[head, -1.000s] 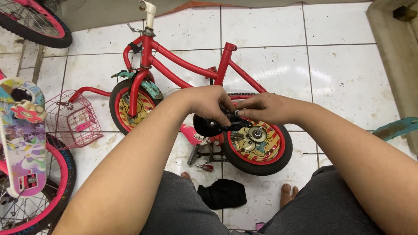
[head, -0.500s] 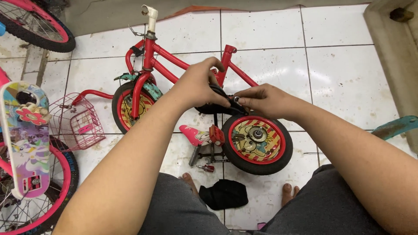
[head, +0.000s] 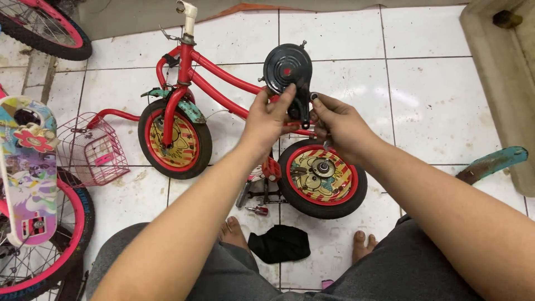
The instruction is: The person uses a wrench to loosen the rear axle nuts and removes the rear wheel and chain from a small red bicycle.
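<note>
Change: black disc (head: pixel 287 69) has been raised from the rear wheel (head: pixel 323 178) to above the red frame (head: pixel 223 83) since half a second ago.
Left hand (head: pixel 267 120): closed on the disc's lower edge, fingers curled.
Right hand (head: pixel 337 125): closed around the black bracket (head: pixel 304 108) beneath the disc.
Bike: laid on white floor tiles (head: pixel 434 100), front wheel (head: pixel 174 139) to the left.
Nearby: pink basket (head: pixel 92 150), black cloth (head: pixel 278 243) between bare feet, small screwdriver (head: pixel 257 210).
</note>
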